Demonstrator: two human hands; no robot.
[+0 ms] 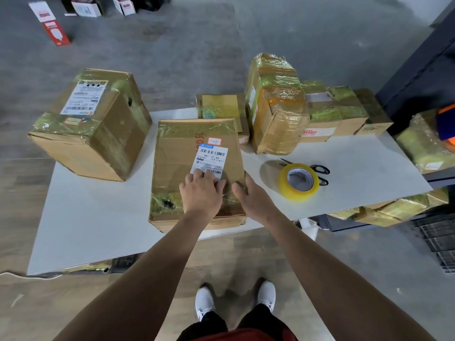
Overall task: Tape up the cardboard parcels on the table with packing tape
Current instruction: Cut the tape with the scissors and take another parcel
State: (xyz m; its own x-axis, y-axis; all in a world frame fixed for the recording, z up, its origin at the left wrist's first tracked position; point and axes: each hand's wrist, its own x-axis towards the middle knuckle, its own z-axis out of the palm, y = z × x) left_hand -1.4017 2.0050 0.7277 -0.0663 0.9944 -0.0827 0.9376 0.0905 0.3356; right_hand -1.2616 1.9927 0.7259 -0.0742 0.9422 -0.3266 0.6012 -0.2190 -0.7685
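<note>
**Head view: both grips on the middle parcel at the near edge**

Your left grip (202, 193) lies flat on top of the middle parcel (194, 146), fingers relaxed and touching the lower corner of its shipping label (211, 160). Your right grip (252, 196) is open against the parcel's right edge, thumb on the top face and fingers straight along the side. The parcel's near end reaches the near edge of the counter (364, 158).

On your right the tape roll (298, 182) stands just beside the scissors (320, 171), near the parcel but apart from it. 1 large parcel (91, 124) sits tilted at the far left, overhanging the counter's edge. Behind, a tall wrapped parcel (275, 107) and a row of smaller parcels (332, 112) line the far edge. Bare counter lies at the near left corner and to the right past the tape roll.
</note>
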